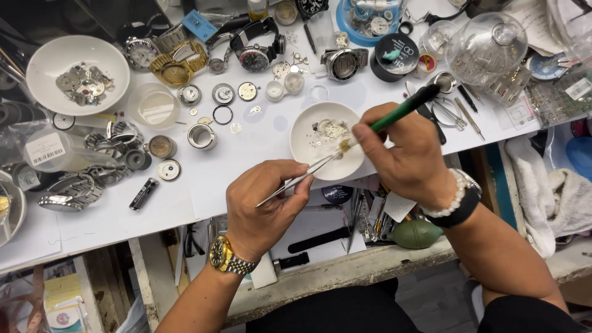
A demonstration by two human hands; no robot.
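Two hands are busy over a white worktable (pixel 246 160) that's covered in watch stuff. Biggest thing nearby is a clear glass dome (pixel 487 46) at the back right, then a wide white bowl (pixel 77 65) of movement parts at the back left. Wristwatches sit along the far edge, including a gold watch (pixel 177 66). Front and center is a small white dish (pixel 328 148) with tiny parts in it. The right hand (pixel 410 157) is pinched shut around a green-handled brush (pixel 401 111), bristle end down over the dish. The left hand (pixel 268 206), wearing its own gold wristwatch (pixel 225 256), is closed on steel tweezers (pixel 299 180), and their tips meet the brush tip right at a tiny brass part (pixel 343 146) just above the dish's middle. Can't tell exactly what that part is.
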